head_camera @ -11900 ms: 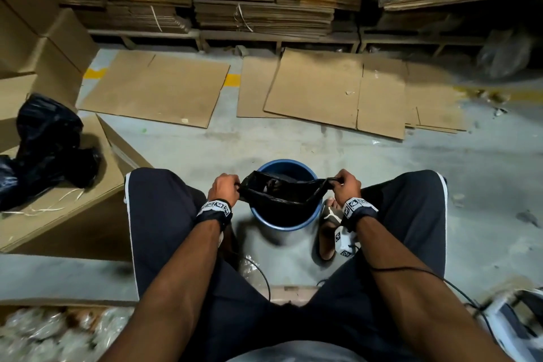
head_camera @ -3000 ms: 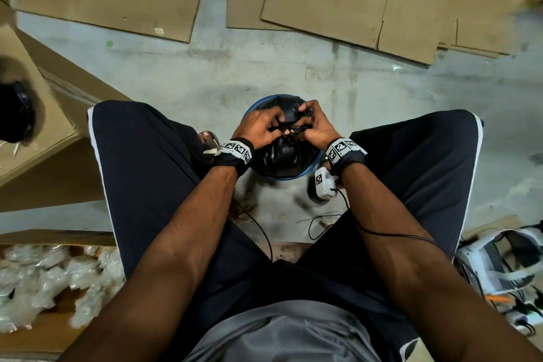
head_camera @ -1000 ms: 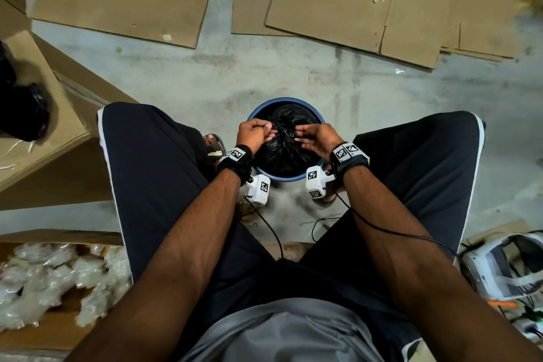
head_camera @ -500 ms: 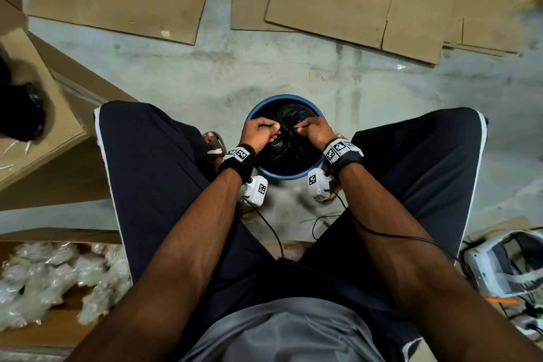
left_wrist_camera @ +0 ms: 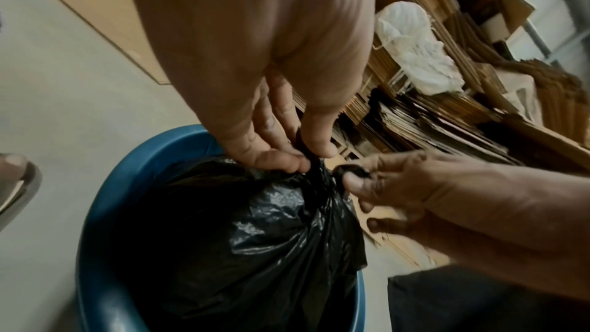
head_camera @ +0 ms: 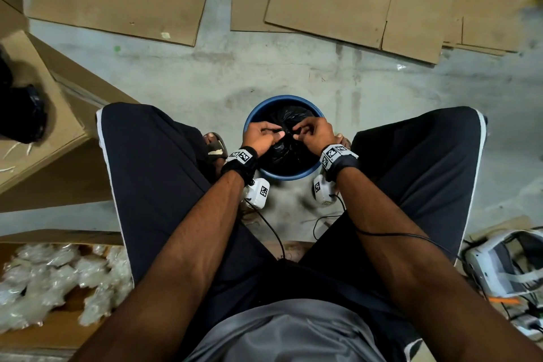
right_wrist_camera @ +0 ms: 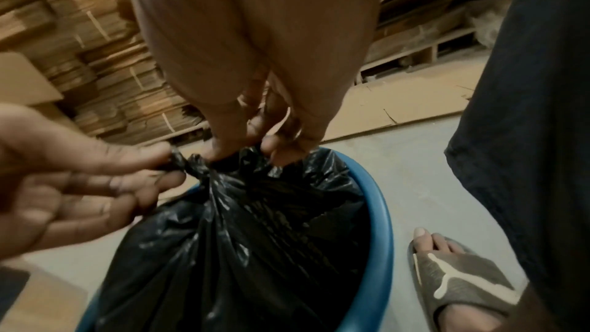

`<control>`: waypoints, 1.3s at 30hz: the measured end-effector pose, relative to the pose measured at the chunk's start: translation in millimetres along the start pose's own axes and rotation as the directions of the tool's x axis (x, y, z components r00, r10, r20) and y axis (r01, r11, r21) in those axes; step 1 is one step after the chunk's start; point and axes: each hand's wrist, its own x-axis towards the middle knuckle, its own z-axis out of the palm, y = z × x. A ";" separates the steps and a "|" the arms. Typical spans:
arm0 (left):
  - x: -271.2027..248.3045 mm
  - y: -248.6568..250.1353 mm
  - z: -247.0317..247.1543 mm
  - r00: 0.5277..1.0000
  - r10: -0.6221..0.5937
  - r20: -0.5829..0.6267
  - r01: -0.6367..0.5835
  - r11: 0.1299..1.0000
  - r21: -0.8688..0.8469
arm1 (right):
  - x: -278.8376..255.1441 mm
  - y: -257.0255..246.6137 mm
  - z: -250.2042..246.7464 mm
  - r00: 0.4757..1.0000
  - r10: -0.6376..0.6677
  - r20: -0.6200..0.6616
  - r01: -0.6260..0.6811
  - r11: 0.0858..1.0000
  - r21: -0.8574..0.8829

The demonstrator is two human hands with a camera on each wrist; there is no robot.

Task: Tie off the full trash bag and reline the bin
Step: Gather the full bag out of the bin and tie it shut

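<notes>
While each hand [head_camera: 262, 136] [head_camera: 313, 132] pinches a twisted end, the glossy black trash bag [left_wrist_camera: 255, 236] sits gathered in the blue bin [head_camera: 255, 114].

The person wears dark navy shorts [head_camera: 152, 173] with a thin white stripe piped along the hem and side, and a grey shirt [head_camera: 282, 332] above them. Both forearms are bare. Each wrist carries a black strap [head_camera: 239, 167] topped with a white band printed in black square marker patterns [head_camera: 335, 154]. Under each wrist hangs a small white camera block [head_camera: 258, 192] bearing the same kind of square marker, and a thin black cable [head_camera: 273, 232] runs back from each block toward the waist. On the feet are grey-brown slide sandals [right_wrist_camera: 459, 279] with a pale leaping-cat logo across the strap, toes bare.
</notes>
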 end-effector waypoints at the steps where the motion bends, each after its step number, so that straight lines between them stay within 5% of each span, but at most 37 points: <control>1: 0.0 -0.5 0.7 1.000 0.017 -0.018 -0.016 0.999 0.041 | -0.2 0.7 1.0 0.999 -0.031 -0.024 0.030 0.999 -0.038; 7: -1.5 8.2 4.7 0.980 0.098 -0.174 -0.045 0.957 0.285 | 0.6 -3.8 0.5 0.982 0.063 -0.178 -0.070 0.997 -0.032; 12: 7.7 17.4 -10.5 0.933 -0.045 -0.357 0.108 0.981 0.158 | 6.1 0.9 -5.1 0.913 0.266 -0.309 -0.270 0.962 0.030; 19: 11.5 13.6 -27.9 0.889 -0.119 -0.443 0.201 0.969 0.143 | 11.2 15.2 -12.7 0.889 0.296 -0.348 -0.312 0.950 0.012; 22: 9.9 9.8 -30.6 0.895 -0.111 -0.433 0.188 0.972 0.140 | 13.2 20.9 -10.9 0.896 0.301 -0.326 -0.313 0.950 0.014; 27: 3.8 11.7 -26.7 0.943 0.127 -0.309 -0.039 0.960 0.276 | 15.9 30.3 -10.4 0.931 0.299 -0.211 -0.311 0.950 -0.029; 32: -2.5 6.1 -8.7 0.998 0.007 -0.064 0.008 0.974 0.224 | -3.5 10.5 -13.4 0.923 0.365 -0.118 -0.368 0.930 -0.002; 34: -9.0 4.4 -4.4 0.996 0.041 0.073 -0.070 0.888 0.455 | -5.9 8.2 -10.2 0.915 0.398 -0.067 -0.390 0.914 0.111; 36: -14.9 1.9 -0.1 0.987 0.073 0.140 -0.151 0.704 0.694 | -4.6 8.2 -7.8 0.901 0.431 -0.041 -0.413 0.883 0.224; 39: -20.1 1.2 5.7 0.991 0.115 0.061 -0.113 0.527 0.842 | -7.1 2.2 -6.5 0.903 0.428 0.026 -0.415 0.858 0.303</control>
